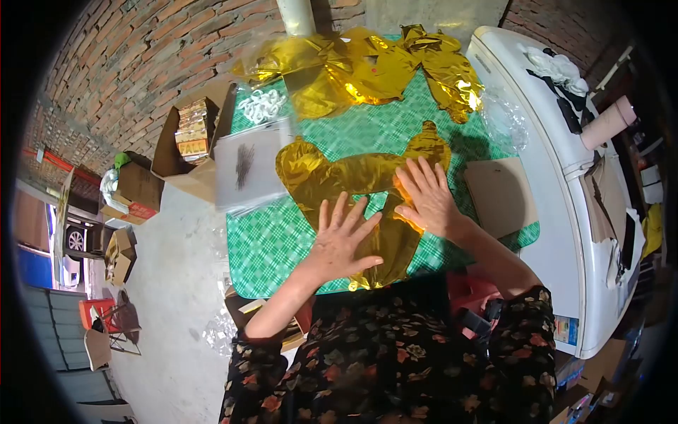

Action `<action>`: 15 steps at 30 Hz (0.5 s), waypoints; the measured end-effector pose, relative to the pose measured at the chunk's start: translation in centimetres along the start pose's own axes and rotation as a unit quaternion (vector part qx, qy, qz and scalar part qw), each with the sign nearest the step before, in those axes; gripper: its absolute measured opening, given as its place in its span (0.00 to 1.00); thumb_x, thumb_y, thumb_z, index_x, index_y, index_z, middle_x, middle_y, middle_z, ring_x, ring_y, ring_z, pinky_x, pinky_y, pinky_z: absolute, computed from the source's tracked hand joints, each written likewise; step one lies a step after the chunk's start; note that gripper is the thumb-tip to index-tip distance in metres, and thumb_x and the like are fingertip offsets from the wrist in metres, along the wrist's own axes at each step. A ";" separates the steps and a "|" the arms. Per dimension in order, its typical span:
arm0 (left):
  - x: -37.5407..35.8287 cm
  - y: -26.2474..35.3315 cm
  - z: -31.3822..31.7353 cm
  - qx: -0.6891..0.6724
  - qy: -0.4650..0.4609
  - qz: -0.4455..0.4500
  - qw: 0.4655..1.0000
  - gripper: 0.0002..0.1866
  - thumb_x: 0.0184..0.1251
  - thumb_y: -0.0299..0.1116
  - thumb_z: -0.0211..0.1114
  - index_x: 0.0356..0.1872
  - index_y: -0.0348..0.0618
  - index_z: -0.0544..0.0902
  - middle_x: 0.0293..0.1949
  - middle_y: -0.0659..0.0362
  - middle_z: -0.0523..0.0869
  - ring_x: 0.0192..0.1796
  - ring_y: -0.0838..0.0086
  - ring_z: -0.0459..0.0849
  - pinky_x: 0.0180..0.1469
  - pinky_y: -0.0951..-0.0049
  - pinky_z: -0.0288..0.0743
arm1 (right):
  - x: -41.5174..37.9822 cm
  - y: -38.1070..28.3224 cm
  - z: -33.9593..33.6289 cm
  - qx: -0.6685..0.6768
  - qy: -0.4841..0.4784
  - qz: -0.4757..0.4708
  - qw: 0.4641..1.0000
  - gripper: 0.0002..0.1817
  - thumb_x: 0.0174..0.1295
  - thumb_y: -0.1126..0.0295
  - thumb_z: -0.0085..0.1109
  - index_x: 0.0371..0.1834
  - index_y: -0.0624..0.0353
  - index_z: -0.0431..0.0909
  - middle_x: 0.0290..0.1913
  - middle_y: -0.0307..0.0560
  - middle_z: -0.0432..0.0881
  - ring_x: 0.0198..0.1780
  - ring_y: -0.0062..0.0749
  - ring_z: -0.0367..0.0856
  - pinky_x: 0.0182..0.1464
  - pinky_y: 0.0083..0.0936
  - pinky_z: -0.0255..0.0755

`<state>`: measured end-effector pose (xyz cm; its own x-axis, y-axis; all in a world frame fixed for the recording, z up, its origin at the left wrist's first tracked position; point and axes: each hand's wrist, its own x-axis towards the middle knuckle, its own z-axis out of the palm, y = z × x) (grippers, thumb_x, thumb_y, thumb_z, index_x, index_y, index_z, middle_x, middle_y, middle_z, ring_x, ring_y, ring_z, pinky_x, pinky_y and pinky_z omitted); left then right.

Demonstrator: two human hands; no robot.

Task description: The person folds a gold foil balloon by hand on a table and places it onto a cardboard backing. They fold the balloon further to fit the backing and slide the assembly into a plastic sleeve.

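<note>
A flat gold foil balloon (353,175) lies spread on a table with a green checked cover (261,240). My left hand (340,240) rests palm down on its left and lower part, fingers spread. Over its right side lies my right hand (429,198), also flat with the fingers apart. Neither hand grips anything. More gold foil balloons (381,71) are heaped along the table's far side, some seemingly in clear plastic.
Left on the table are a stack of clear plastic bags (254,166) and white ribbon-like coils (262,106). A cardboard sheet (500,196) lies at right, beside a white appliance (544,162). An open carton (185,141) stands left of the table, near a brick wall (155,63).
</note>
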<state>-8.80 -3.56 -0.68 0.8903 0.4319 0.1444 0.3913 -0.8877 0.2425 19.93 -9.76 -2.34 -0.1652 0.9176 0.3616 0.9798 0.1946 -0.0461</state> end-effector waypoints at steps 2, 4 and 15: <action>0.4 0.1 1.5 0.019 0.007 -0.003 1.000 0.47 0.69 0.75 0.55 0.82 0.59 0.67 0.84 0.49 0.58 0.86 0.39 0.47 0.82 0.29 0.35 | -0.3 1.0 1.9 -0.020 -0.011 0.021 1.000 0.47 0.69 0.38 0.61 0.82 0.59 0.63 0.82 0.64 0.61 0.84 0.62 0.54 0.79 0.68 0.48; 0.5 0.1 2.0 0.030 0.021 -0.007 0.999 0.46 0.71 0.77 0.50 0.82 0.59 0.67 0.84 0.49 0.59 0.86 0.40 0.47 0.82 0.28 0.34 | -0.7 2.6 2.2 -0.033 0.006 0.044 0.998 0.47 0.70 0.37 0.60 0.82 0.59 0.62 0.83 0.64 0.59 0.84 0.61 0.52 0.80 0.68 0.47; 0.6 -0.3 2.8 0.014 0.033 -0.004 0.999 0.46 0.73 0.75 0.49 0.85 0.64 0.60 0.86 0.50 0.54 0.87 0.42 0.45 0.82 0.29 0.34 | -0.7 4.6 2.1 -0.065 -0.058 0.103 0.991 0.48 0.72 0.43 0.59 0.83 0.67 0.55 0.83 0.69 0.54 0.84 0.66 0.50 0.80 0.68 0.45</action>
<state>-7.70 -3.44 -3.35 0.8702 0.4481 0.2048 0.4063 -0.8878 0.2162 24.31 -8.82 -4.77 0.0361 0.9684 0.2469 0.9990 -0.0410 0.0150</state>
